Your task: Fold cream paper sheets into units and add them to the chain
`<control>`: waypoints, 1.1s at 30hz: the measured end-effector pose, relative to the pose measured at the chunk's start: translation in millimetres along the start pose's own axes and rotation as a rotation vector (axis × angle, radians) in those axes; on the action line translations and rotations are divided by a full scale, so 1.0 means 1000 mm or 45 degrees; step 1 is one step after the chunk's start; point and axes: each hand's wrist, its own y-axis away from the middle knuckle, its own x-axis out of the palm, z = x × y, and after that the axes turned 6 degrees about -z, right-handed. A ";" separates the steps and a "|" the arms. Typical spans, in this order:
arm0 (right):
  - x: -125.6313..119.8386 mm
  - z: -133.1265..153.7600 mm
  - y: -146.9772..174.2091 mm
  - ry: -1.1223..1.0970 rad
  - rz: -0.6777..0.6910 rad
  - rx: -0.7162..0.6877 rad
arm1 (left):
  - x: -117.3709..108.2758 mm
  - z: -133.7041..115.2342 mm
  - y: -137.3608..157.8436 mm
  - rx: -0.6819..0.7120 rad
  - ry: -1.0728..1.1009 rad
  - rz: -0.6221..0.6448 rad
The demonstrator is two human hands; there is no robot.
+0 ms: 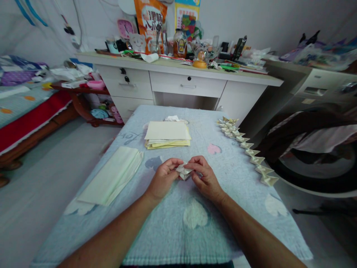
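Observation:
Between my two hands, above the middle of the cloth-covered table, is a small piece of folded paper [184, 171], pale with creased points. My left hand [165, 175] pinches its left side with thumb and forefinger. From the right, my right hand [205, 176] grips the other side, its fingers bent over the top edge. Fingertips hide part of the paper. Along the table's right side runs a row of several folded paper pieces [252, 152], pale and pointed, with a patterned one at the far end.
A stack of cream and yellow paper sheets [167, 131] lies beyond my hands. To the left is a long pale green folded paper pile [111, 176]. A blue tablecloth [156, 238] with hearts covers the table. Behind stands a cluttered white desk [173, 83]; a washing machine [320, 89] is at right.

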 end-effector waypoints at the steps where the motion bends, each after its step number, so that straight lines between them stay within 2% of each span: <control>1: 0.000 0.000 0.000 -0.006 0.000 0.000 | 0.000 -0.001 0.001 -0.020 0.033 0.012; 5: -0.001 0.000 0.000 -0.022 -0.006 -0.017 | -0.003 -0.001 0.002 -0.066 0.141 0.086; 10: -0.003 0.001 0.000 -0.067 0.015 -0.022 | -0.002 0.004 0.000 -0.029 0.110 0.064; 14: -0.004 0.003 0.000 -0.144 -0.015 0.109 | 0.001 0.005 -0.001 -0.051 0.085 0.050; 17: -0.003 0.003 0.000 -0.123 -0.073 0.264 | 0.000 0.004 -0.001 -0.040 -0.011 0.020; 20: -0.001 0.003 0.000 -0.056 -0.027 0.375 | -0.001 0.005 0.000 0.014 -0.143 0.027; 23: 0.000 0.004 -0.001 -0.032 0.059 0.394 | -0.001 0.006 0.001 0.049 -0.250 0.043; 33: -0.002 0.006 0.001 -0.258 0.068 0.412 | -0.002 0.006 0.002 0.114 -0.599 0.076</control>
